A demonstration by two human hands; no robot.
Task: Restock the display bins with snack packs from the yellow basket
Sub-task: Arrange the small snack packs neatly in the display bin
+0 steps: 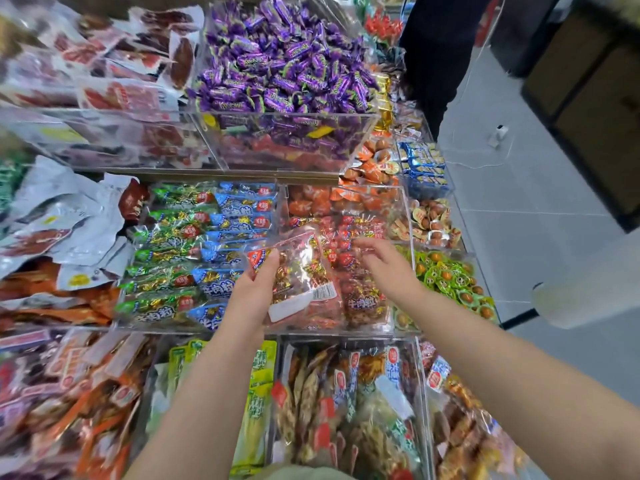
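Your left hand (254, 289) grasps snack pack (304, 282) by its left edge, holding it over front of clear bin (367, 328). Your right hand (384, 268) released, fingers spread, resting on red packs (363, 303) inside same bin.

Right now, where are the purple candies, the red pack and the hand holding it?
purple candies (284, 64): head view, middle of heap.
red pack (304, 271): head view, clear front.
left hand (254, 286): head view, back of hand.
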